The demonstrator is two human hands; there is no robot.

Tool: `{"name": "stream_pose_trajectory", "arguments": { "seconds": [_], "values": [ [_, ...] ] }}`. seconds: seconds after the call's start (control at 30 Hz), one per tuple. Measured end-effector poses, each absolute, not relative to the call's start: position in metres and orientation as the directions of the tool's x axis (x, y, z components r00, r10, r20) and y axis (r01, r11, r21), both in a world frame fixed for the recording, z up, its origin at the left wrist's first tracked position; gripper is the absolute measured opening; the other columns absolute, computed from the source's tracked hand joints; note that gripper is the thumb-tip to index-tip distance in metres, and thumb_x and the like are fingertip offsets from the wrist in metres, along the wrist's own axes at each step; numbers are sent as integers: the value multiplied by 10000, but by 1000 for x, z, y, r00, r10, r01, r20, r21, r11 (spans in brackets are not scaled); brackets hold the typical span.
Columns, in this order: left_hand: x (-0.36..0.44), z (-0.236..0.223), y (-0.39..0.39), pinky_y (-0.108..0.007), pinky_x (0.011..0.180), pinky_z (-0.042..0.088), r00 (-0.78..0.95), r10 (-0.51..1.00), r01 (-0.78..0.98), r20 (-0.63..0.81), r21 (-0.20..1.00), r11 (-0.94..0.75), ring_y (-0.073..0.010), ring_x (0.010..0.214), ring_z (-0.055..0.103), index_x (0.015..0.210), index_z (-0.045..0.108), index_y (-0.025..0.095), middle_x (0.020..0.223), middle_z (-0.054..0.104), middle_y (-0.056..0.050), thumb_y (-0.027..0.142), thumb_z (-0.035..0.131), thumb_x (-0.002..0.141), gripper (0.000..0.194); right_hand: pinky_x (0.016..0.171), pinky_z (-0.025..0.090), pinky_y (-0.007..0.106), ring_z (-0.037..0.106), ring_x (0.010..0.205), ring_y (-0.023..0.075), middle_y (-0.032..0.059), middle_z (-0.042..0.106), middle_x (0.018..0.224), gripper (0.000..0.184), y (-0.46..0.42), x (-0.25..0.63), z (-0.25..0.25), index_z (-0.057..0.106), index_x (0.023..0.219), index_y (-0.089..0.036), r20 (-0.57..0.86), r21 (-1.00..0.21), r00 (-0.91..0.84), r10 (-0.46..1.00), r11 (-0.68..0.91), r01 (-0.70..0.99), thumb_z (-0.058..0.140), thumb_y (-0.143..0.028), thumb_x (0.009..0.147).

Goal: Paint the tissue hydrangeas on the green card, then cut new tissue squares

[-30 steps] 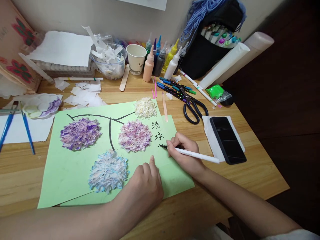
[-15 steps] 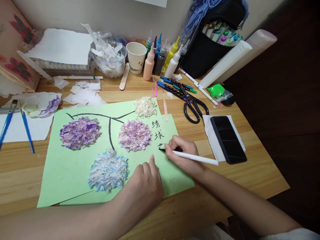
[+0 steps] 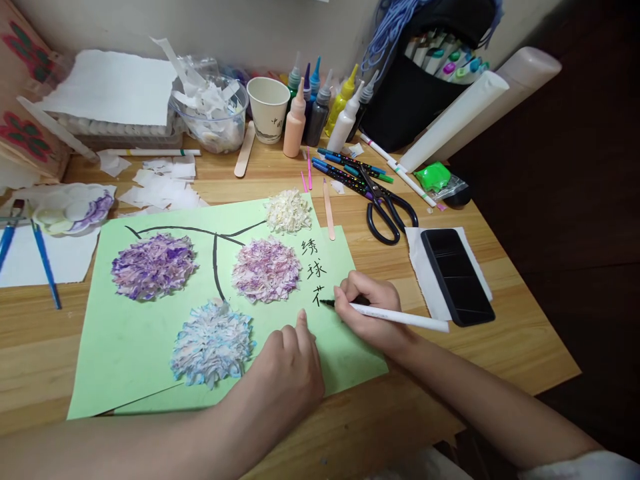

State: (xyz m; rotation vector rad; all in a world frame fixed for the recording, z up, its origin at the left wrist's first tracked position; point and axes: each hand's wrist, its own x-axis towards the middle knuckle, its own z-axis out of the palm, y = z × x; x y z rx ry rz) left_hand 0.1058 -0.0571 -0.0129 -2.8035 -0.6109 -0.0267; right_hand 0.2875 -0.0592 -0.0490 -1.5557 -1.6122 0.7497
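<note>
My right hand (image 3: pixel 373 310) is closed around a white brush pen (image 3: pixel 400 316). The pen's black tip touches the green paper (image 3: pixel 130 373), at a third black character (image 3: pixel 318 295) below two others. My left hand (image 3: pixel 293 367) rests on the paper's lower part with its fingers curled under, one finger pointing forward; it holds nothing I can see. On the paper are crumpled-paper blossoms: a purple one (image 3: pixel 154 265), a pink-purple one (image 3: pixel 267 269), a blue-white one (image 3: pixel 213 345) and a cream one (image 3: pixel 287 211). Black branch lines (image 3: pixel 215 263) join them.
Black scissors (image 3: pixel 383 207) and dotted pens (image 3: pixel 345 179) lie beyond the paper. A phone (image 3: pixel 457 277) is at the right. Paint bottles (image 3: pixel 295 123), a paper cup (image 3: pixel 269 110) and a tub of scraps (image 3: pixel 215 127) stand behind. A paint palette (image 3: pixel 75 208) and brushes (image 3: pixel 46 263) are at the left.
The third character has gained strokes under my right hand's pen tip, growing downward. My left hand stays in place on the paper. The view has shifted slightly.
</note>
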Motion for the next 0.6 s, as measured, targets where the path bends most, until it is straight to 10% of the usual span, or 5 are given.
{"name": "stream_pose_trajectory", "arguments": {
  "seconds": [0.6],
  "values": [
    [105,-11,-56,-227,398,321,918,389,395,75,-245,-885,-107,456,483,1048,675,-5,603,603,-62,46,530,715,367,467,277,216,317,471,69,-67,310,524,324,-58,286,-47,269,586,-212,103,-817,72,992,43,574,510,-158,795]
  ]
}}
